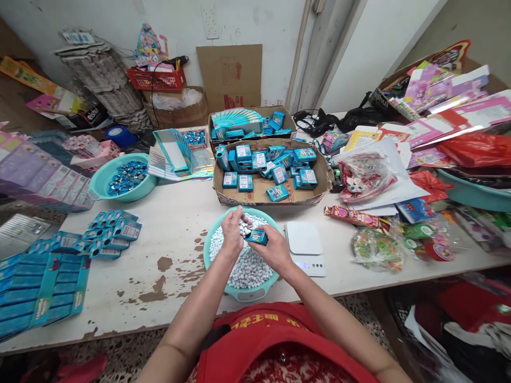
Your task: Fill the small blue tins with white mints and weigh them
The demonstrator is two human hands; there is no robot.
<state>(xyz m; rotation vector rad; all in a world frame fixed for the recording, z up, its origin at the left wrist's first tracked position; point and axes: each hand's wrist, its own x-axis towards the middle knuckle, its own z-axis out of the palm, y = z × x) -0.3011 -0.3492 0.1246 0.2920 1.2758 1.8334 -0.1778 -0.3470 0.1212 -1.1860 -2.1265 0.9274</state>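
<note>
Above a turquoise basin filled with small white and pale pellet-like candies, my two hands come together. My right hand grips a small blue candy box, tilted with its end toward the left. Curled around a few of the white candies, my left hand is at the box's open end, its fingertips touching or nearly touching it. Just right of the basin lies a white kitchen scale.
Behind the basin stands a cardboard tray of similar blue boxes. At left are a turquoise bowl of shiny blue pieces, stacked blue boxes and display cartons. Wrapped sweets and packaging sheets crowd the right.
</note>
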